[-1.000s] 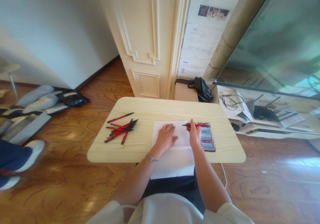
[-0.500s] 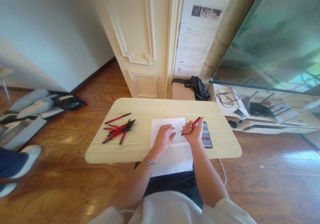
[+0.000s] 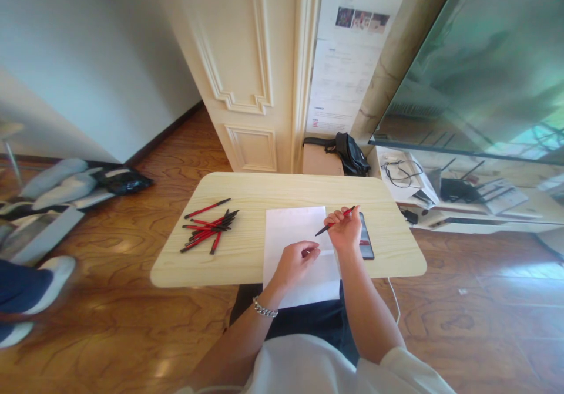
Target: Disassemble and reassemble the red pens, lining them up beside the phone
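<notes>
My right hand (image 3: pixel 346 229) is closed round a red and black pen (image 3: pixel 333 225), whose dark tip points left and down above the paper. My left hand (image 3: pixel 297 263) hovers over or rests on the lower part of a white sheet of paper (image 3: pixel 282 224); its fingers are bent, with a gap before the thumb, and nothing shows in them. The paper hangs past the table's front edge toward my lap. Beside the right hand lies a phone (image 3: pixel 366 241), partly hidden by that hand. At the left is a pile of several red and black pens (image 3: pixel 211 229).
The pale wooden table (image 3: pixel 251 188) has rounded corners. Behind it are a black bag (image 3: pixel 350 153) and a cabinet with cables (image 3: pixel 403 174) and a router (image 3: pixel 460 191). At the far left show another person's shoe (image 3: pixel 59 279) and a box of cloth items (image 3: pixel 48 235).
My left hand has moved down the paper toward me, with its fingers more curled. The pen in my right hand has shifted, and more of its tip end shows.
</notes>
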Motion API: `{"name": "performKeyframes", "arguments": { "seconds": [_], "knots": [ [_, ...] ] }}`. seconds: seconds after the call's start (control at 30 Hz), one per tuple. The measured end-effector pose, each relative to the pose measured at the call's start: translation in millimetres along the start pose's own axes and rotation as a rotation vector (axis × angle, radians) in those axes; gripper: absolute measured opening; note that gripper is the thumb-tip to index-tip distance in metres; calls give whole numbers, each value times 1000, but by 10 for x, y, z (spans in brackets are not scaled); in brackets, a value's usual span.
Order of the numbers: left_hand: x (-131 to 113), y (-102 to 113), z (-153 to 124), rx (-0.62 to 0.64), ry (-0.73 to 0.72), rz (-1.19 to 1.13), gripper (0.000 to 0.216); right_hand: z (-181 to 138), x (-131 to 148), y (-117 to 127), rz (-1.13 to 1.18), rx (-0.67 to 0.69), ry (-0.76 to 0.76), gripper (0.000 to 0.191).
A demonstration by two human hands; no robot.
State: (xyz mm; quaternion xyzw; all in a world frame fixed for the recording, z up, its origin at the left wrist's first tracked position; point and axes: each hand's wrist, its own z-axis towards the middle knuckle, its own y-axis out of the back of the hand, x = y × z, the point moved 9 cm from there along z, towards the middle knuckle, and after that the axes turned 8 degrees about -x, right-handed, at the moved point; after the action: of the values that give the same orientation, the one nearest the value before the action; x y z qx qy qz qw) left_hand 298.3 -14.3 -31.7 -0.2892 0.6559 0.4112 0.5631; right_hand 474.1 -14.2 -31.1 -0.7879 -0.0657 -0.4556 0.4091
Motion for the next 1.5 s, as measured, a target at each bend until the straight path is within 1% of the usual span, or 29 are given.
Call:
{"name": "performKeyframes", "arguments": {
  "seconds": [0.03,0.1,0.17,0.2,0.27,0.3,0.37,0.4,0.47,0.5,0.57,0.6,0.67,0.73,0.8,0.87,0.9,0.93,1.0,1.03,1.1,1.2,1.3,1.5],
  "knots": [
    [22,-79,-15,30,44,-70,38,-4,27,-23,23,-8,25,42],
    [40,-221,-29,52,127,-237,50,-30,73,-71,95,-29,72,35],
    [24,-327,-14,36,196,-433,57,-94,103,-109,172,-46,113,27],
    [11,-349,6,7,224,-535,58,-142,104,-118,192,-53,125,24],
    [3,-329,67,-85,267,-713,57,-262,75,-114,166,-52,127,20],
    [13,-289,104,-141,283,-775,55,-326,47,-96,114,-47,118,20],
    [47,-184,183,-232,299,-829,50,-444,-11,-19,-54,-33,99,22],
    [61,-123,224,-263,294,-827,46,-490,-31,43,-168,-33,95,23],
    [69,-17,300,-285,261,-780,40,-548,-39,155,-446,-11,103,24],
    [65,14,331,-273,244,-735,38,-565,-37,180,-587,31,107,24],
    [53,9,376,-204,226,-595,38,-591,-29,178,-815,147,110,24],
    [42,-13,390,-165,218,-521,38,-602,-14,166,-891,195,112,24],
    [5,-64,411,-110,191,-404,39,-616,44,136,-985,235,123,23],
    [-51,-99,438,-93,151,-348,39,-618,118,78,-1044,248,164,21],
    [-99,-118,472,-86,125,-326,39,-587,145,-2,-1082,301,192,20],
    [-118,-115,503,-82,126,-338,38,-457,159,-52,-1096,347,203,19],
    [-115,-103,512,-83,134,-352,39,-337,174,-57,-1098,354,201,19],
    [-106,-83,516,-88,143,-365,40,-173,229,-46,-1093,321,224,18],
    [-71,-33,500,-102,156,-365,43,241,363,17,-1091,209,252,20],
    [-45,-10,482,-108,161,-352,44,466,429,58,-1128,142,259,20],
    [16,31,434,-113,163,-315,43,885,565,151,-1330,-24,289,18],
    [101,90,358,-120,144,-266,40,1306,605,150,-1445,-57,292,11],
    [155,171,305,-137,115,-226,36,1483,549,166,-1539,-67,292,9],
    [176,315,273,-154,99,-210,34,1510,442,265,-1665,-74,317,16]
  ]
}}
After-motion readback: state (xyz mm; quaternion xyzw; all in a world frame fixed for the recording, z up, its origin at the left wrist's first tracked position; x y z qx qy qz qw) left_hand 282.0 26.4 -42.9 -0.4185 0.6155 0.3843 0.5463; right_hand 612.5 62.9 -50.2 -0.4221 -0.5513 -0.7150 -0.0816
